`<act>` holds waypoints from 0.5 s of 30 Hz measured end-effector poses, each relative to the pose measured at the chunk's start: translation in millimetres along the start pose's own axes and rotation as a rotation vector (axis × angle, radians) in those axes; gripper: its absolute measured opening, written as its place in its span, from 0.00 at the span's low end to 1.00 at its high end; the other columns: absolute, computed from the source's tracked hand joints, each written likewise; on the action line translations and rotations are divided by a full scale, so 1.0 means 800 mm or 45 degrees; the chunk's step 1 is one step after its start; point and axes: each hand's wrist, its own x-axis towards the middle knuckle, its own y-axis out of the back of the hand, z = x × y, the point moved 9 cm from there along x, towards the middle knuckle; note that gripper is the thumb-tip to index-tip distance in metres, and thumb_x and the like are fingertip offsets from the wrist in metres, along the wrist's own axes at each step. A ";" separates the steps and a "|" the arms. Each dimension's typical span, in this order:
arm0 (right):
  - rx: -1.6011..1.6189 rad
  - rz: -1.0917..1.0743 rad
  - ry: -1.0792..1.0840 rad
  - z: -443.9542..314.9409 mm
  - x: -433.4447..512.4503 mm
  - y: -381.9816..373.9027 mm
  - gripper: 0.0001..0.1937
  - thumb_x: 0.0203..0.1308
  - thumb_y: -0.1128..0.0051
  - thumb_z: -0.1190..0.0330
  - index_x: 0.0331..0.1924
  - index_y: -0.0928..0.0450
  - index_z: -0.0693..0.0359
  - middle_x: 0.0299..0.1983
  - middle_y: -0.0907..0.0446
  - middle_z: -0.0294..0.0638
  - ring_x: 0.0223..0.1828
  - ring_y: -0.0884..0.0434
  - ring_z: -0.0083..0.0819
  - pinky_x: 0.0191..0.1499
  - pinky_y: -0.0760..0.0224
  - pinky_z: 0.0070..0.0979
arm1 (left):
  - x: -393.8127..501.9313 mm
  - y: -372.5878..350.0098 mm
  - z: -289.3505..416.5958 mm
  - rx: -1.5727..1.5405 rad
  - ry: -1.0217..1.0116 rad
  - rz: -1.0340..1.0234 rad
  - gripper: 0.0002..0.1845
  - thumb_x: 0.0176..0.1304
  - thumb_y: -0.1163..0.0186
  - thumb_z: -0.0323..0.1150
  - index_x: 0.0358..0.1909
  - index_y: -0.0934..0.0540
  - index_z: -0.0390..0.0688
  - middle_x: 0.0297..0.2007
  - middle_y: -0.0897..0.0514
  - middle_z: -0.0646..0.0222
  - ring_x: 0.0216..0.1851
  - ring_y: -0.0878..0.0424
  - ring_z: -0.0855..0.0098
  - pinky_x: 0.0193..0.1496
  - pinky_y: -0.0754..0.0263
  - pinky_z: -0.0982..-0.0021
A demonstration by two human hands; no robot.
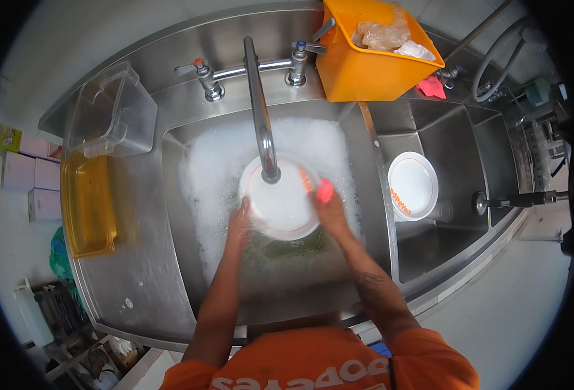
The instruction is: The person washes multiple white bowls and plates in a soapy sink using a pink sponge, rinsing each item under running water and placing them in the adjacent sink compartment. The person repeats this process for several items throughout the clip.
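Note:
A round white plate (279, 209) with orange lettering and a thin orange ring is held over the foamy water of the left sink basin (187, 273). My left hand (238, 222) grips its left edge, thumb along the rim. At the right rim, my right hand (329, 209) is closed on a bright pink cloth or sponge (325, 190), pressed near the plate's edge. Both the plate and my right hand are blurred. The tap spout (262, 122) hangs above the plate and hides part of it. White suds (218, 151) surround the plate at the back and sides.
Similar white plates (413, 183) sit stacked in the right basin (443, 248). Beside it is a spray nozzle (516, 200). An orange bin (365, 78) stands behind. A clear plastic container (136, 117) and an amber tray (89, 209) rest on the left drainboard (140, 273).

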 end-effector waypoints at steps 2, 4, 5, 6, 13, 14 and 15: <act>-0.098 0.195 0.043 -0.035 0.003 0.077 0.16 0.64 0.41 0.67 0.52 0.22 0.66 0.39 0.16 0.48 0.41 0.18 0.34 0.47 0.26 0.32 | 0.008 -0.022 0.045 0.253 -0.444 -0.281 0.39 0.62 0.32 0.54 0.56 0.27 0.26 0.40 0.16 0.65 0.40 0.23 0.71 0.45 0.26 0.68; -0.141 0.224 -0.187 -0.029 -0.001 0.155 0.10 0.65 0.42 0.65 0.41 0.22 0.64 0.29 0.21 0.39 0.32 0.23 0.28 0.37 0.29 0.31 | 0.015 -0.035 0.050 0.688 -0.695 -0.477 0.43 0.58 0.33 0.61 0.59 0.25 0.30 0.45 0.15 0.59 0.45 0.19 0.66 0.52 0.26 0.67; 0.032 0.327 -0.272 -0.021 -0.009 0.194 0.09 0.64 0.42 0.65 0.33 0.26 0.60 0.24 0.27 0.31 0.28 0.29 0.23 0.32 0.34 0.30 | 0.018 -0.023 0.036 1.024 -0.750 -0.416 0.41 0.59 0.35 0.61 0.60 0.24 0.34 0.48 0.16 0.55 0.49 0.20 0.63 0.55 0.27 0.65; 0.236 0.412 -0.365 -0.007 -0.017 0.231 0.07 0.63 0.41 0.66 0.39 0.22 0.60 0.30 0.22 0.32 0.31 0.25 0.24 0.37 0.30 0.29 | 0.021 -0.011 0.018 1.359 -0.799 -0.346 0.39 0.60 0.36 0.61 0.61 0.23 0.37 0.52 0.17 0.51 0.52 0.20 0.60 0.59 0.28 0.64; 0.959 0.779 -0.461 0.125 -0.072 0.405 0.21 0.61 0.43 0.71 0.58 0.29 0.68 0.51 0.21 0.48 0.50 0.18 0.39 0.53 0.21 0.37 | 0.084 0.077 -0.131 2.068 -0.020 -0.908 0.34 0.63 0.46 0.59 0.64 0.24 0.47 0.65 0.26 0.52 0.65 0.28 0.50 0.70 0.36 0.58; 0.936 0.794 -0.450 0.149 -0.074 0.416 0.20 0.61 0.43 0.71 0.56 0.28 0.67 0.50 0.21 0.47 0.50 0.18 0.38 0.53 0.22 0.37 | 0.087 0.085 -0.136 2.246 -0.028 -0.936 0.30 0.68 0.51 0.55 0.65 0.24 0.50 0.66 0.27 0.54 0.65 0.27 0.51 0.70 0.36 0.59; 0.912 0.841 -0.462 0.176 -0.080 0.423 0.18 0.61 0.43 0.71 0.55 0.28 0.66 0.50 0.21 0.46 0.50 0.18 0.38 0.53 0.22 0.38 | 0.088 0.083 -0.128 2.255 -0.159 -0.835 0.27 0.68 0.50 0.53 0.62 0.22 0.51 0.64 0.25 0.54 0.63 0.26 0.52 0.69 0.34 0.59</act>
